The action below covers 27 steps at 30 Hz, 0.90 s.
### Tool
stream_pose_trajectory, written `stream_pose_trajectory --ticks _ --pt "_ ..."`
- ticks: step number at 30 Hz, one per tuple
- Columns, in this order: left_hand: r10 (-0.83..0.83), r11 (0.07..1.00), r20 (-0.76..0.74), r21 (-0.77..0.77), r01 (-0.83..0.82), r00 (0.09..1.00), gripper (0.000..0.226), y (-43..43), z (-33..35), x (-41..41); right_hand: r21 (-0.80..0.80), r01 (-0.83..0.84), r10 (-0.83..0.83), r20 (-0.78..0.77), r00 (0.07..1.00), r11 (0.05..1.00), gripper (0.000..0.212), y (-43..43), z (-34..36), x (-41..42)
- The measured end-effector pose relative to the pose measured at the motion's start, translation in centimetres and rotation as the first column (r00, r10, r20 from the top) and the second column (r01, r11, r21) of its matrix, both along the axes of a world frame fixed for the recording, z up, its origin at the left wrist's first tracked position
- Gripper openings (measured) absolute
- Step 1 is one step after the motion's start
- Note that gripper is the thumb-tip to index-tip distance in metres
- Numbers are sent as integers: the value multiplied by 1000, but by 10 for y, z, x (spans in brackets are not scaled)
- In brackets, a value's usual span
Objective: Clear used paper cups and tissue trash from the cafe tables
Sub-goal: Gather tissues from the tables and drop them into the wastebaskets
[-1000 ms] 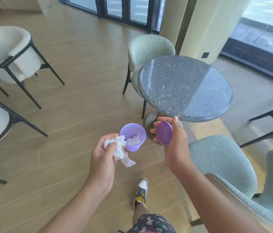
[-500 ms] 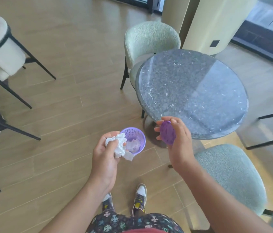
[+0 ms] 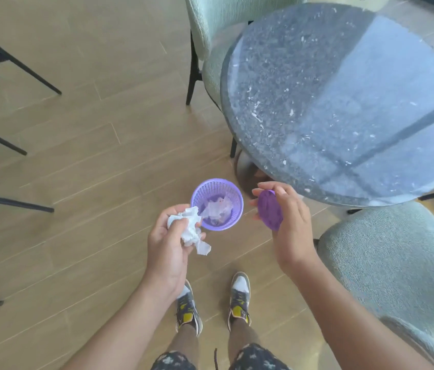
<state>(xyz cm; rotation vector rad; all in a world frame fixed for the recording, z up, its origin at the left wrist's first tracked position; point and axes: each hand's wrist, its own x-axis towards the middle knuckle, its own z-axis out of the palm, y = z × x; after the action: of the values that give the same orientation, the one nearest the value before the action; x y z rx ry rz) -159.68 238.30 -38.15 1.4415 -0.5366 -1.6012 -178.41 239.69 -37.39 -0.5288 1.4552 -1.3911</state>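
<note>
The crumpled white tissue (image 3: 189, 228) is bunched in the left hand (image 3: 168, 249), whose fingers curl closed round it. It is held by the near left rim of a small purple basket (image 3: 217, 180) standing on the wooden floor (image 3: 90, 169). More tissue lies inside the basket. The right hand (image 3: 290, 225) grips a purple lid (image 3: 270, 209), fingers wrapped over its edge, near the dark round tabletop (image 3: 344, 102).

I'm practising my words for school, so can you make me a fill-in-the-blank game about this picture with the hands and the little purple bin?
1. The left hand grips a crumpled white ____.
2. The right hand holds the ____ of the purple bin.
3. The bin stands on the wooden ____.
Missing words: tissue; lid; floor.
</note>
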Motion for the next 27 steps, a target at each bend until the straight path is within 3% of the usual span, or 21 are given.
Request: stream_pose_trajectory --ticks 14,20,27 --pt "29 973 -26 229 -22 999 21 -23 -271 -10 169 6 1 -42 999 986 34 -30 -269 4" --pt "85 936 -66 348 -56 994 18 -38 -358 -25 236 29 -20 -41 999 971 38 -31 -331 1" --pt "115 882 14 459 -109 993 19 -97 -451 -58 242 56 -46 -48 998 969 38 -52 -370 -7"
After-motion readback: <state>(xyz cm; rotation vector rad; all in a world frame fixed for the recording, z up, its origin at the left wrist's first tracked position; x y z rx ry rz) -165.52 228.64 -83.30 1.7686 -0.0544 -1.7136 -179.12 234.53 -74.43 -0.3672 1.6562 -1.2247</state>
